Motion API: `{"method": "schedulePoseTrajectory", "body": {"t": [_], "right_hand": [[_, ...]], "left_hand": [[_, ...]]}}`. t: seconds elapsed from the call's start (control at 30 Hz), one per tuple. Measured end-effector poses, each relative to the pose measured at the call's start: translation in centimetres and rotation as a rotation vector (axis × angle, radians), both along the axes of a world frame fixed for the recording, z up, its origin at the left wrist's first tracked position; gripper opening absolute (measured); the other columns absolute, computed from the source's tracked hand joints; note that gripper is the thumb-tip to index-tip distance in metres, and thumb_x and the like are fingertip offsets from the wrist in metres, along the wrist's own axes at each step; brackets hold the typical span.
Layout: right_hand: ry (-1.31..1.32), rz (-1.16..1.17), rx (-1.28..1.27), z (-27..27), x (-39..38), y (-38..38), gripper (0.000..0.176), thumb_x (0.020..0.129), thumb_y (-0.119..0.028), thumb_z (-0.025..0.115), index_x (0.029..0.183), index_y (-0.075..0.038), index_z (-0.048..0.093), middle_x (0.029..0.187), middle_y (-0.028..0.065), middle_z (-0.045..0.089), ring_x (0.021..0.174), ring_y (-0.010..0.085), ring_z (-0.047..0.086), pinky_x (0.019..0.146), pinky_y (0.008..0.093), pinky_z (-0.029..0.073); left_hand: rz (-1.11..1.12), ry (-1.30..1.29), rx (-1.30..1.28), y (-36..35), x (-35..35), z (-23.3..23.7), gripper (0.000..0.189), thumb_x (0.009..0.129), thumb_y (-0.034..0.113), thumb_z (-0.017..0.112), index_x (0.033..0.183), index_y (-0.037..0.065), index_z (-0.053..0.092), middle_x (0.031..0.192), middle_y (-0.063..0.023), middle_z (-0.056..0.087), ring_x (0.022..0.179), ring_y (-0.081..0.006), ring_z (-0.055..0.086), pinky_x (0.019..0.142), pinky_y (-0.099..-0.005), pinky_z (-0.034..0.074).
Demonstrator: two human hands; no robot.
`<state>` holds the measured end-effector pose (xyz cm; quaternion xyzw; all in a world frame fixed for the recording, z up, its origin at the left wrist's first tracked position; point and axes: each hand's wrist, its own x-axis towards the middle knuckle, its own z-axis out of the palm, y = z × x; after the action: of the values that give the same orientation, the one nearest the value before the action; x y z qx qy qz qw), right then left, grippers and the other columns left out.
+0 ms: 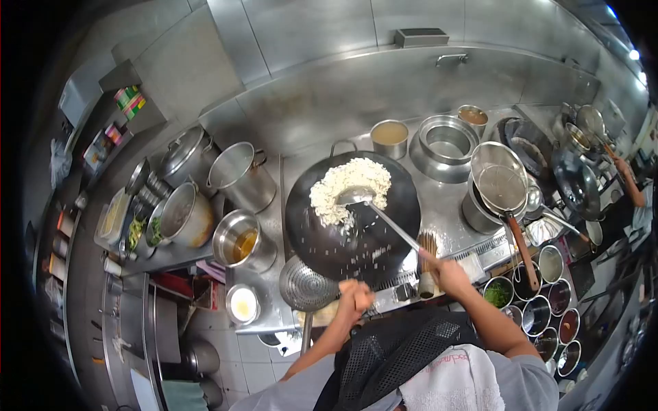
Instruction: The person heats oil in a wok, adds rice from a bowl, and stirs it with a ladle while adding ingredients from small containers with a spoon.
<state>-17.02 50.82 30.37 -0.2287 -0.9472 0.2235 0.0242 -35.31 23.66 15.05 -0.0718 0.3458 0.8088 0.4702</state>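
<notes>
A large black wok [317, 236] sits on the steel range, with a heap of pale rice [353, 173] toward its far side and loose grains scattered over the near half. My right hand [451, 277] is wrapped round the long handle of a ladle [394, 225], whose bowl rests in the rice. At the wok's near rim my left hand [356, 297] is closed in a fist, slightly blurred; it appears to grip the wok there, though the handle itself is hidden. Just left of that hand lies a round perforated skimmer [308, 282].
Left of the wok stand a pot with amber liquid [238, 241] and a tall steel pot [242, 177]. To the right are a wire strainer [499, 179] over a pot, a bamboo brush [428, 264] and several seasoning bowls [550, 259]. Another person's arm [629, 179] shows at far right.
</notes>
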Motion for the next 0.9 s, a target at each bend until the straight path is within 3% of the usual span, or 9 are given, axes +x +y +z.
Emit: {"method": "schedulePoseTrajectory", "body": {"t": [0.03, 0.1, 0.27, 0.4, 0.5, 0.63, 0.67, 0.77, 0.9], "right_hand": [[0.01, -0.007, -0.048, 0.8, 0.1, -0.8, 0.059, 0.094, -0.022, 0.058, 0.149, -0.039, 0.043, 0.073, 0.0227, 0.065, 0.069, 0.0413, 0.067, 0.067, 0.0512, 0.052], [0.26, 0.046, -0.303, -1.2, 2.1, -1.2, 0.061, 0.093, -0.016, 0.061, 0.149, -0.034, 0.045, 0.076, 0.0234, 0.067, 0.068, 0.0407, 0.067, 0.069, 0.0474, 0.054], [0.272, 0.024, -0.559, 1.5, 2.4, -2.7, 0.06, 0.095, -0.012, 0.063, 0.152, -0.018, 0.043, 0.076, 0.0108, 0.063, 0.062, 0.0106, 0.048, 0.062, 0.0275, 0.047], [0.193, 0.015, -0.974, 8.9, 2.1, -1.5, 0.064, 0.099, -0.01, 0.058, 0.158, -0.018, 0.033, 0.079, -0.0031, 0.058, 0.058, 0.0073, 0.044, 0.056, 0.0238, 0.044], [0.085, -0.082, -1.262, 10.3, 1.8, 0.4, 0.068, 0.101, -0.013, 0.052, 0.161, -0.024, 0.021, 0.069, -0.0016, 0.049, 0.05, 0.0071, 0.043, 0.045, 0.0245, 0.04], [0.096, 0.021, -0.995, -3.1, -7.1, 3.2, 0.067, 0.096, -0.016, 0.056, 0.158, -0.025, 0.031, 0.063, 0.0005, 0.051, 0.051, 0.0099, 0.048, 0.048, 0.0284, 0.043], [0.199, 0.051, -0.572, -5.9, -9.4, 3.1, 0.066, 0.095, -0.018, 0.058, 0.156, -0.027, 0.035, 0.064, 0.0022, 0.052, 0.053, 0.0111, 0.051, 0.051, 0.0297, 0.044], [0.137, 0.072, -0.492, -0.7, -11.4, 1.4, 0.065, 0.097, -0.018, 0.057, 0.156, -0.029, 0.035, 0.066, 0.0042, 0.052, 0.052, 0.0133, 0.05, 0.051, 0.0305, 0.044], [0.016, 0.02, -1.314, 4.1, -8.4, 2.2, 0.064, 0.1, -0.014, 0.052, 0.158, -0.029, 0.03, 0.07, -0.0037, 0.046, 0.05, 0.0102, 0.043, 0.046, 0.0276, 0.04]], "left_hand": [[-0.128, -0.001, -0.076, -1.4, -0.5, -2.6, 0.003, 0.09, 0.011, 0.057, 0.092, 0.01, 0.055, 0.085, -0.0109, 0.062, 0.075, -0.0282, 0.064, 0.063, -0.0444, 0.059], [0.021, 0.056, -0.076, -0.1, -0.7, 1.7, 0.005, 0.089, 0.011, 0.057, 0.094, 0.012, 0.055, 0.085, -0.0111, 0.062, 0.075, -0.0284, 0.064, 0.062, -0.0465, 0.059], [0.21, 0.017, -0.093, 5.2, -7.3, 5.9, 0.009, 0.09, 0.019, 0.061, 0.094, 0.013, 0.055, 0.082, -0.0111, 0.063, 0.069, -0.0299, 0.063, 0.06, -0.0482, 0.057], [0.043, -0.027, -0.013, 6.3, -11.6, 2.6, 0.019, 0.091, 0.022, 0.067, 0.085, 0.008, 0.056, 0.081, -0.0127, 0.063, 0.065, -0.0314, 0.062, 0.058, -0.0488, 0.057], [-0.036, -0.123, -0.148, 6.6, -11.8, 5.7, 0.023, 0.088, 0.024, 0.073, 0.087, 0.008, 0.056, 0.082, -0.0127, 0.062, 0.064, -0.0307, 0.061, 0.059, -0.0478, 0.057], [0.164, -0.074, -0.247, 7.3, -9.8, 7.8, 0.028, 0.084, 0.022, 0.076, 0.09, 0.005, 0.056, 0.086, -0.0118, 0.057, 0.063, -0.0304, 0.06, 0.064, -0.0443, 0.061], [0.085, -0.103, -0.213, 7.2, -10.6, 5.8, 0.023, 0.083, 0.02, 0.073, 0.088, 0.004, 0.057, 0.085, -0.012, 0.058, 0.065, -0.0325, 0.062, 0.06, -0.0444, 0.06], [-0.018, -0.079, -0.166, 6.3, -11.5, 4.2, 0.014, 0.081, 0.014, 0.065, 0.084, 0.002, 0.058, 0.081, -0.0126, 0.06, 0.067, -0.0339, 0.064, 0.053, -0.0435, 0.059], [-0.068, 0.011, -0.057, 6.2, -12.6, 3.9, 0.015, 0.081, 0.016, 0.065, 0.084, 0.002, 0.059, 0.081, -0.0138, 0.062, 0.067, -0.0327, 0.065, 0.058, -0.0454, 0.06]]}}
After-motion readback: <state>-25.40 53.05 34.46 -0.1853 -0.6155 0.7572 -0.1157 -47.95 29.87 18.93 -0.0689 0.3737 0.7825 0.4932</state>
